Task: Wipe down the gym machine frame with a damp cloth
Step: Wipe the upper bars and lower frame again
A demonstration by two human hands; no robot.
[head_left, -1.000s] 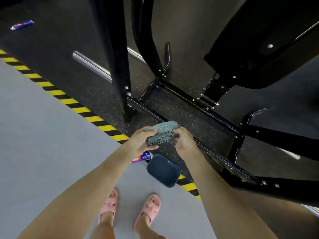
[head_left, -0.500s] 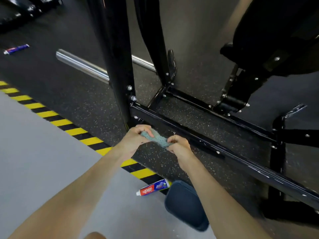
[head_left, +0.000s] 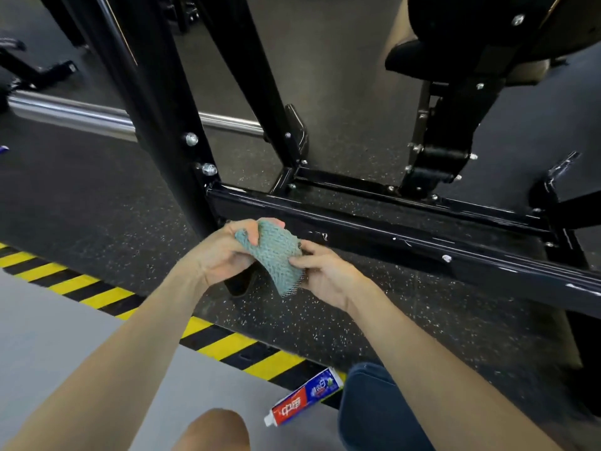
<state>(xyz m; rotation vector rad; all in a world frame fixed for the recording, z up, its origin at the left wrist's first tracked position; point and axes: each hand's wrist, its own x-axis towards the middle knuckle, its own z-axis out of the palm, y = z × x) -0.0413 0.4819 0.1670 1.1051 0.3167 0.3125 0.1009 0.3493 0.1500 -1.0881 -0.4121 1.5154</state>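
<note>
Left hand [head_left: 224, 252] and right hand [head_left: 325, 271] both pinch the teal knitted cloth [head_left: 276, 258] just before the black base rail [head_left: 390, 229], wiping apparently not yet begun.

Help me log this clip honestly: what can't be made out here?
Head view only.
- Cloth: dampness not visible; its edges are covered by the left hand and right hand.
- Machine frame: uprights cut off by the top edge.
- Blue object: partly behind the right forearm, cut by the bottom edge; unidentifiable.
</note>
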